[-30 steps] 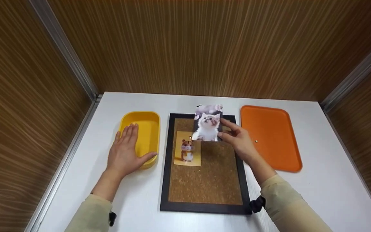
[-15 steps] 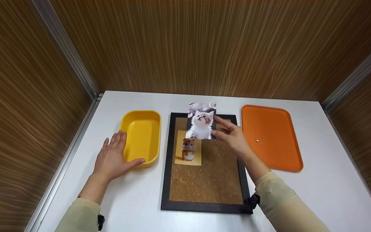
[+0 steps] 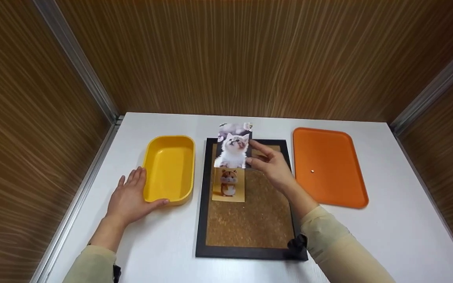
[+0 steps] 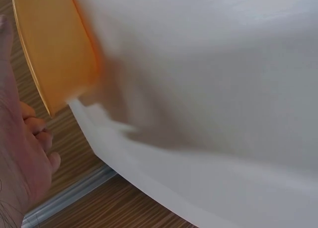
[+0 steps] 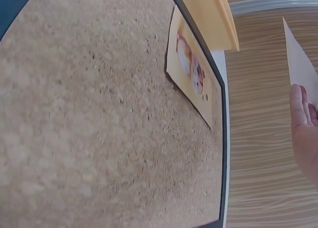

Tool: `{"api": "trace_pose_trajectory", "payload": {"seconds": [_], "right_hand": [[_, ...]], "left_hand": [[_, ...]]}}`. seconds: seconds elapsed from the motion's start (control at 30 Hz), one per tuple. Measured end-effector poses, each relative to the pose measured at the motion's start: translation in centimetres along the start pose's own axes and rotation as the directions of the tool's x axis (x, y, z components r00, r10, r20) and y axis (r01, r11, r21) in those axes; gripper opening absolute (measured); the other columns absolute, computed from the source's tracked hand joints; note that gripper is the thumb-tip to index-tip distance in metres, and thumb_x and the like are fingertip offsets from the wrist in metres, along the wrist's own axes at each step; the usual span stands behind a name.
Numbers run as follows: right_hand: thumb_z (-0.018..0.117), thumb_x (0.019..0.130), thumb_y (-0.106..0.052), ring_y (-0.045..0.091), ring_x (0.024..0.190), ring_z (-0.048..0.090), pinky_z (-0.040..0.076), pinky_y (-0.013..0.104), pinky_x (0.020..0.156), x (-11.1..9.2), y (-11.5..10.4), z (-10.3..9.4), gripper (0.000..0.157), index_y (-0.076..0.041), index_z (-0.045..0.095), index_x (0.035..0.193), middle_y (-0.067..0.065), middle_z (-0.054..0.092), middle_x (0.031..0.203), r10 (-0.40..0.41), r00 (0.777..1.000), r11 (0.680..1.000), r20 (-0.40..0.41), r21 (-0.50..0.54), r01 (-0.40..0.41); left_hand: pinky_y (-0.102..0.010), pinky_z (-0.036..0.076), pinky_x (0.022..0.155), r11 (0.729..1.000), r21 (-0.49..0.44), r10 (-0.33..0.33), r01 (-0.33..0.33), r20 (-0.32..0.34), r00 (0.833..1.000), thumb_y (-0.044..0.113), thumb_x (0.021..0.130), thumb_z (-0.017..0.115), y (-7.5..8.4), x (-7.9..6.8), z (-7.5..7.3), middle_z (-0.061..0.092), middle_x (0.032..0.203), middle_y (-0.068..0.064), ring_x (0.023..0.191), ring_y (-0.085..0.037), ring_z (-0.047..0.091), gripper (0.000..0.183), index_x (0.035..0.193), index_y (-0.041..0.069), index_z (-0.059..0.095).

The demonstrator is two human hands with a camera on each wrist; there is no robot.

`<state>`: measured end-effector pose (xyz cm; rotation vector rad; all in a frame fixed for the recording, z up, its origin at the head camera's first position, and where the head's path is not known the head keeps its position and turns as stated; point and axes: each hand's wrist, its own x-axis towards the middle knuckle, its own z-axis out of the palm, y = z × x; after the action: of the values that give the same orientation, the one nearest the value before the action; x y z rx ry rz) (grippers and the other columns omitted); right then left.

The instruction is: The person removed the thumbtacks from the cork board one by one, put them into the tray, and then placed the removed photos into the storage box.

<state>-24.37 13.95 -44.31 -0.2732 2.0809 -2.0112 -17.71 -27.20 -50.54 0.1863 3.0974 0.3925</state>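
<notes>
My right hand [image 3: 271, 165] pinches a kitten photo [image 3: 232, 145] by its right edge, between thumb and fingers. The photo is held up over the top left of a black-framed cork board [image 3: 266, 224] and overlaps the upper part of a hamster picture [image 3: 228, 188] lying on the cork. In the right wrist view the kitten photo [image 5: 302, 64] shows its pale back, raised off the board. My left hand [image 3: 128, 200], fingers extended and thumb spread, is at the front left corner of a yellow bin [image 3: 169, 169]; nothing is in its grasp.
An orange tray [image 3: 328, 169] lies right of the board, with one small shiny pin [image 3: 312, 171] on it. Wood-grain panels [image 3: 226, 59] enclose the white table [image 3: 391, 204] at the back and sides.
My right hand has carried the kitten photo leftward, from above the board's middle to over the hamster picture. My left hand has drawn back from over the yellow bin to its front left corner.
</notes>
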Motion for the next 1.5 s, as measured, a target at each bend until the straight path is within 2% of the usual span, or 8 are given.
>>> {"api": "trace_pose_trajectory", "payload": {"seconds": [0.27,0.57,0.8,1.0,1.2,1.33,1.5], "right_hand": [[0.068,0.091,-0.007,0.029,0.115,0.06,0.053,0.037,0.091,1.5,2.2,0.9,0.06,-0.011,0.045,0.146,0.017,0.049,0.142,-0.008,1.0,0.998,-0.001,0.061,0.008],[0.069,0.09,-0.009,0.029,0.111,0.062,0.054,0.037,0.09,1.4,2.4,2.0,0.06,-0.012,0.046,0.146,0.017,0.057,0.132,-0.046,0.999,0.995,0.024,0.084,0.044],[0.07,0.09,-0.012,0.028,0.111,0.062,0.053,0.037,0.091,1.5,2.7,2.6,0.059,-0.013,0.047,0.145,0.012,0.054,0.137,-0.057,0.998,0.997,0.025,0.053,0.055],[0.07,0.09,-0.014,0.027,0.112,0.062,0.054,0.039,0.089,1.7,2.8,3.4,0.06,-0.014,0.047,0.145,0.008,0.054,0.139,-0.044,0.998,0.998,0.04,0.053,0.042],[0.067,0.092,-0.01,0.029,0.111,0.062,0.053,0.045,0.091,2.0,2.7,4.6,0.061,-0.009,0.042,0.148,0.018,0.053,0.138,-0.033,0.997,0.996,0.067,0.087,0.027],[0.067,0.091,-0.008,0.028,0.107,0.064,0.055,0.041,0.087,2.3,2.7,5.8,0.062,-0.009,0.041,0.148,0.021,0.057,0.132,-0.017,0.998,0.994,0.068,0.113,0.009],[0.069,0.09,-0.01,0.026,0.106,0.065,0.057,0.032,0.074,2.7,2.7,7.2,0.061,-0.012,0.046,0.146,0.015,0.063,0.126,-0.001,0.998,0.994,0.065,0.113,-0.006]], "left_hand": [[-0.054,0.011,0.117,1.0,-0.007,-0.014,0.014,0.02,1.0,0.087,0.069,0.052,-0.5,-0.3,-0.1,0.029,0.154,-0.025,0.141,-0.041,0.026,0.126,0.15,-0.006,0.026],[-0.053,0.011,0.117,1.0,0.008,-0.01,0.01,0.04,0.999,0.088,0.069,0.05,-0.6,0.0,-0.1,0.031,0.152,-0.026,0.141,-0.04,0.028,0.127,0.148,-0.008,0.028],[-0.054,0.013,0.117,1.0,0.003,0.004,-0.004,0.039,0.999,0.088,0.068,0.05,-0.4,0.2,0.0,0.033,0.151,-0.027,0.139,-0.041,0.031,0.127,0.148,-0.009,0.029],[-0.054,0.012,0.117,1.0,-0.019,-0.012,0.013,0.056,0.998,0.088,0.069,0.051,-0.2,0.2,0.0,0.032,0.152,-0.026,0.14,-0.041,0.03,0.127,0.149,-0.008,0.027],[-0.054,0.012,0.117,0.999,-0.032,-0.023,0.026,0.093,0.995,0.085,0.07,0.054,-0.2,0.1,-0.3,0.03,0.152,-0.027,0.14,-0.042,0.028,0.126,0.149,-0.009,0.024],[-0.054,0.012,0.117,0.998,-0.053,-0.026,0.033,0.116,0.993,0.085,0.07,0.054,-0.2,0.1,-0.5,0.028,0.153,-0.027,0.141,-0.042,0.027,0.126,0.15,-0.009,0.023],[-0.054,0.013,0.117,0.995,-0.09,-0.039,0.052,0.136,0.99,0.085,0.069,0.056,-0.2,0.1,-0.6,0.027,0.154,-0.027,0.141,-0.042,0.026,0.128,0.15,-0.008,0.022]]}}
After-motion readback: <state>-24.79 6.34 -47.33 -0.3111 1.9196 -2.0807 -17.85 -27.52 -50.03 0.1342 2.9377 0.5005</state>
